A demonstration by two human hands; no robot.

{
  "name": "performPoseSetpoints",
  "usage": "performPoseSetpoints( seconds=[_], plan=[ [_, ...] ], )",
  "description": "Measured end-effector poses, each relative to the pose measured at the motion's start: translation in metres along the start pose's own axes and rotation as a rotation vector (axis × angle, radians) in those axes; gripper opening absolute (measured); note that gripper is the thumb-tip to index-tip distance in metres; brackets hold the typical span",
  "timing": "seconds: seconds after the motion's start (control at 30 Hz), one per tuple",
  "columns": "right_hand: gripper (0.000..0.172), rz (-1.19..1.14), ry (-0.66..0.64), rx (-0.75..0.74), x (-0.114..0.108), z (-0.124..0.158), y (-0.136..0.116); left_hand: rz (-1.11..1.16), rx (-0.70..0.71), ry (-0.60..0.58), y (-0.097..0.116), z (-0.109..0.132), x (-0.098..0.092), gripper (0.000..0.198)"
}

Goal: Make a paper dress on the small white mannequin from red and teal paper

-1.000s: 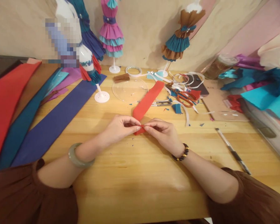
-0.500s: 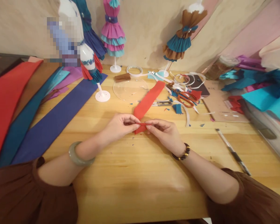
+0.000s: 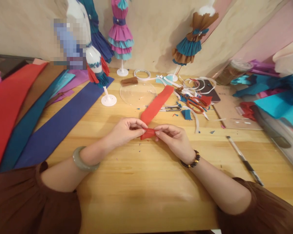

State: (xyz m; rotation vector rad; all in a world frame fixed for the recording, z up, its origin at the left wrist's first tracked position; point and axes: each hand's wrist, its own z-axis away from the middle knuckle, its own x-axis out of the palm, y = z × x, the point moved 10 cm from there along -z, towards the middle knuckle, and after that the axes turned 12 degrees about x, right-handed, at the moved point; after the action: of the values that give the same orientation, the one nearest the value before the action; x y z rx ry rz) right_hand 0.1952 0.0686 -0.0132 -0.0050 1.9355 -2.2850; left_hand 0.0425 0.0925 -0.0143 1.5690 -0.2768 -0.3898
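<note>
A strip of red crepe paper (image 3: 157, 104) runs from the middle of the wooden table (image 3: 146, 188) down to my fingers, its near end folded over in a narrow edge. My left hand (image 3: 129, 132) pinches that fold at its left end between thumb and forefinger. At the right end, my right hand (image 3: 172, 140) pinches the same fold, its other fingers curled behind. The far part of the strip lies flat past my hands. Thread snips (image 3: 171, 108) and orange-handled scissors (image 3: 196, 103) lie just beyond it.
Dress forms in crepe paper, one pink (image 3: 120, 32) and one brown and teal (image 3: 191, 42), stand at the wall. A blue paper strip (image 3: 63, 123) lies left. A roll of tape (image 3: 142, 74), a clear disc (image 3: 138, 93) and a pen (image 3: 245, 161) are also on the table.
The folded edge between my fingertips has tilted, so more of the red paper below it shows. My hands stay almost in place, and the view has shifted slightly.
</note>
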Motion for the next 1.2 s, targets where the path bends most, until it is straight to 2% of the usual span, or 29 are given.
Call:
performPoseSetpoints(
  seconds=[0.27,0.43,0.7,0.9,1.03,1.2],
  plan=[
    [0.023,-0.017,-0.012,0.012,0.001,0.0,0.001,-0.004,-0.005,0.003,-0.003,0.001,-0.002,0.014],
    [0.028,-0.006,-0.052,0.004,0.004,0.002,-0.001,0.003,-0.02,0.018,-0.001,0.002,-0.004,0.016],
    [0.029,0.014,0.002,0.016,0.004,-0.001,0.004,-0.03,0.018,0.006,0.005,0.003,-0.001,0.016],
    [0.026,0.067,-0.002,-0.002,0.007,0.001,0.002,-0.025,0.017,0.072,-0.001,0.004,-0.001,0.008],
    [0.024,0.076,0.011,-0.044,0.008,0.002,0.0,-0.039,0.068,0.077,0.004,0.008,0.001,0.011],
    [0.023,0.103,-0.033,-0.051,0.013,0.002,-0.002,-0.13,0.14,0.035,0.011,0.012,0.008,0.019]
  ],
)
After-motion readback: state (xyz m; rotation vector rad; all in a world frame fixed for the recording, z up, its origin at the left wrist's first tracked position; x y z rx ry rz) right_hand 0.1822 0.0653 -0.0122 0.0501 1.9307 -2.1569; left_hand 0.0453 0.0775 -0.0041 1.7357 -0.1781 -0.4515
